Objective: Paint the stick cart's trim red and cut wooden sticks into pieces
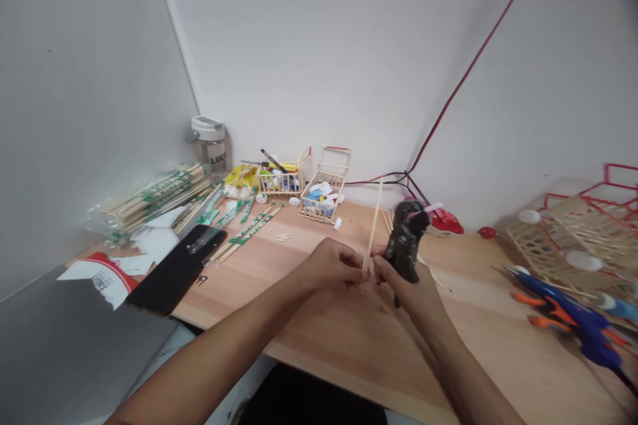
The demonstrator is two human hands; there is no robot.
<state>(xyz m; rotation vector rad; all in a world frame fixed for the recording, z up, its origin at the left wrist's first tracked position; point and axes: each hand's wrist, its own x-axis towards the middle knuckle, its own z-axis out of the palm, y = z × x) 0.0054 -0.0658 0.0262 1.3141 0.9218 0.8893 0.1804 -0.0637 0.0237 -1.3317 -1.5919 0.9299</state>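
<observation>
From where I stand, the left hand [331, 265] pinches the lower end of a thin wooden stick [373, 226] between its fingers [356, 263], holding it upright above the middle of the worktop [319, 319]. The right hand [406, 289] has its fingers curled around a dark, lumpy object [406, 239] with a pink tip, just beside the stick. The stick looks light and stiff but could snap, so its end seems a fair place to hold. The dark object looks firmer, probably best gripped low on its body. A blue-and-orange hot glue gun [573, 322] lies at the right of the frame.
</observation>
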